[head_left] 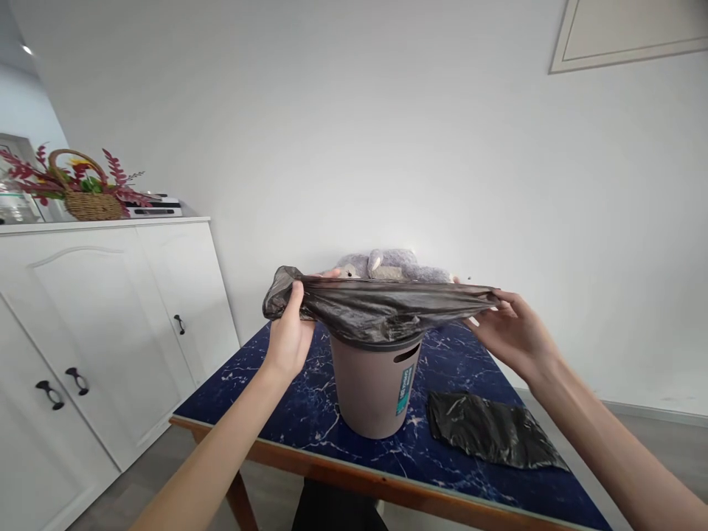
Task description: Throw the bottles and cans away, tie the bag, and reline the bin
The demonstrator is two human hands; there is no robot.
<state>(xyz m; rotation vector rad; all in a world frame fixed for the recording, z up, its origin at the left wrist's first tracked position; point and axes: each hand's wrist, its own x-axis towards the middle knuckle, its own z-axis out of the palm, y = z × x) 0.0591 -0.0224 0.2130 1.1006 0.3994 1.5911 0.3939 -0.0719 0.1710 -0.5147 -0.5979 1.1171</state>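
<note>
Between left fingers point(297, 296) and right fingers point(512, 301), black bag point(381, 306) over the bin point(368, 391)

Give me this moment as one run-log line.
left hand: gripping black bag; right hand: holding bag's opposite end; bag: stretched between hands over bin; bin: upright on blue table; loose black plastic: on table, right of bin

Left hand point(288, 339), right hand point(512, 332) and slender forearms point(226, 442) are all bare.
</note>
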